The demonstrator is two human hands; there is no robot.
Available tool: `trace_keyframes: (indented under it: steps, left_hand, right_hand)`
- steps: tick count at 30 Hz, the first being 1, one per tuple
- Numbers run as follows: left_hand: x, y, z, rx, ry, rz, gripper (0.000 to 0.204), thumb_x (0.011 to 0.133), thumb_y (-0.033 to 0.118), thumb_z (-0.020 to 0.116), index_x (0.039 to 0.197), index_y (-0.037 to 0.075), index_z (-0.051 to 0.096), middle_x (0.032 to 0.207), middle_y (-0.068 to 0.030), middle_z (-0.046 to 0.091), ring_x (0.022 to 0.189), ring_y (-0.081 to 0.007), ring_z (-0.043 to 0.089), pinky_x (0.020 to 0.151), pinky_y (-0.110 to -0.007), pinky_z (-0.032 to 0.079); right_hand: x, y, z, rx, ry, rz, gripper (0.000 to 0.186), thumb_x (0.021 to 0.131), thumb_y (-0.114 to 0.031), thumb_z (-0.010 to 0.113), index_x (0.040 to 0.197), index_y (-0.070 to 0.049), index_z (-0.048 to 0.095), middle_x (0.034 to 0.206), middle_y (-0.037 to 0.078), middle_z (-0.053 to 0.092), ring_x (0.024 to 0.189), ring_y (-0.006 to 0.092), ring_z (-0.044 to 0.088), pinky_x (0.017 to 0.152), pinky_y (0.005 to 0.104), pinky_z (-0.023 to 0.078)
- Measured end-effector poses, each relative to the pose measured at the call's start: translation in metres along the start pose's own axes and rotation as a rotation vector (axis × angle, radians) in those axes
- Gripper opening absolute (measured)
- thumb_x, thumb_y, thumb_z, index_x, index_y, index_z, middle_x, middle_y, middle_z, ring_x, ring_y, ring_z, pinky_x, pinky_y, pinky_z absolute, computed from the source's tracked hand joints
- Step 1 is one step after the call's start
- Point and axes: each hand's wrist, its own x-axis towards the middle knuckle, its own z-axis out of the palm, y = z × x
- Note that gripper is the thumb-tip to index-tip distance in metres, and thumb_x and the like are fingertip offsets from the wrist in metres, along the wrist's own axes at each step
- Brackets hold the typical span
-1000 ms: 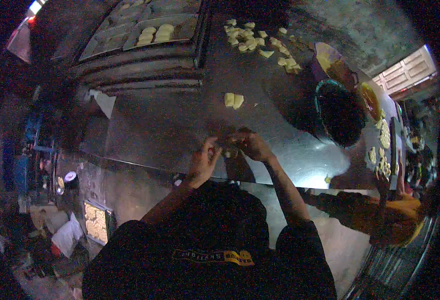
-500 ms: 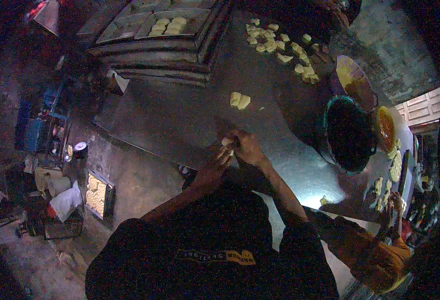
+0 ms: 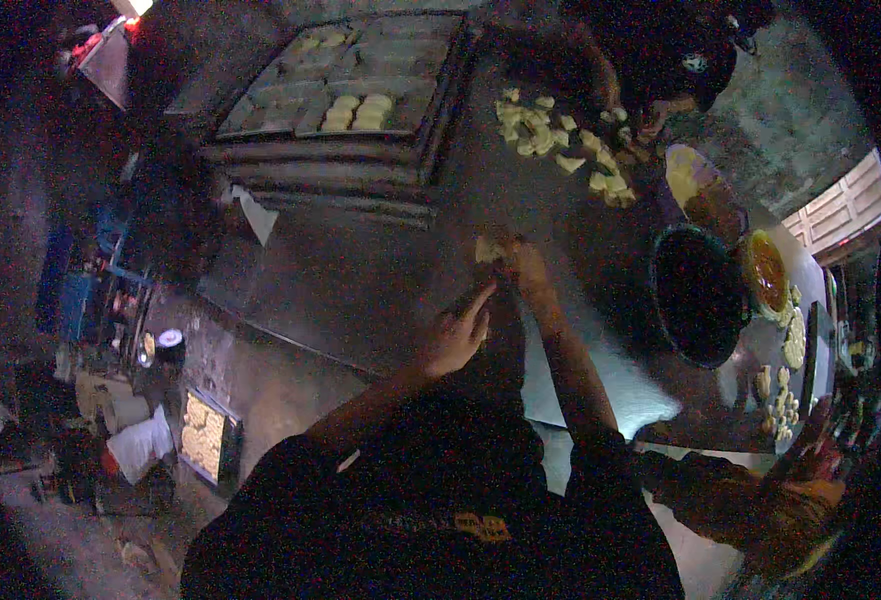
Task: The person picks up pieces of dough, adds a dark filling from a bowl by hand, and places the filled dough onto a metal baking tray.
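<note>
On my feed, the right hand [image 3: 528, 270] is at the pale dough [image 3: 486, 250] on the surface [image 3: 360, 270]; I cannot tell how closed its fingers are. I see the left hand [image 3: 455, 342] nearer the body, one finger extended, its grip unclear.

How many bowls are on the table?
3: a big dark bowl on the right, a purple bowl just behind it, and a yellow bowl right of the dark one. Others may be hidden in shadow.

Dough piece [image 3: 486, 249], one, was partly hidden by the blurred right hand [image 3: 528, 266]; dark tub [image 3: 657, 285], its interior was lost in shadow.
</note>
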Motion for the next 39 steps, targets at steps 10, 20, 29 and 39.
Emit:
trace_keyframes:
  steps: [10, 20, 29, 39]
  left_hand:
    - [0.079, -0.142, 0.043, 0.114, 0.037, 0.418, 0.075, 0.085, -0.002, 0.059, 0.154, -0.001, 0.027, 0.153, -0.0290, 0.036, 0.146, -0.0447, 0.027, 0.122, -0.047, 0.023]
    - [0.020, 0.066, -0.028, -0.297, -0.310, 0.940, 0.038, 0.100, 0.040, 0.054, 0.125, 0.015, 0.069, 0.150, -0.0081, 0.051, 0.143, -0.0329, 0.041, 0.122, -0.050, 0.020]
    - [0.012, 0.102, -0.011, -0.375, -0.381, 0.876, 0.039, 0.098, 0.045, 0.056, 0.126, 0.020, 0.068, 0.152, -0.0030, 0.049, 0.145, -0.0307, 0.038, 0.121, -0.053, 0.021]
    - [0.016, 0.095, 0.040, -0.493, -0.254, 0.409, 0.043, 0.095, 0.035, 0.062, 0.134, 0.017, 0.059, 0.154, -0.0059, 0.045, 0.142, -0.0315, 0.040, 0.117, -0.051, 0.028]
  right_hand:
    - [-0.144, -0.119, -0.059, 0.546, 0.134, 0.317, 0.044, 0.087, -0.024, 0.073, 0.125, -0.005, 0.061, 0.109, 0.015, 0.072, 0.100, 0.0290, 0.069, 0.086, 0.0412, 0.054]
    - [-0.309, -0.202, -0.075, 1.482, 0.724, 0.479, 0.038, 0.090, -0.002, 0.071, 0.123, -0.005, 0.053, 0.113, 0.012, 0.064, 0.098, 0.0199, 0.064, 0.084, 0.0352, 0.055]
    - [-0.325, -0.221, -0.162, 1.891, 0.420, 0.377, 0.016, 0.093, -0.017, 0.071, 0.094, -0.001, 0.067, 0.072, 0.003, 0.064, 0.068, 0.0099, 0.060, 0.059, 0.0249, 0.044]
    - [-0.278, -0.026, -0.234, 1.002, 0.433, 0.276, 0.028, 0.097, -0.029, 0.066, 0.109, -0.004, 0.069, 0.102, 0.009, 0.072, 0.094, 0.0217, 0.066, 0.091, 0.0357, 0.050]
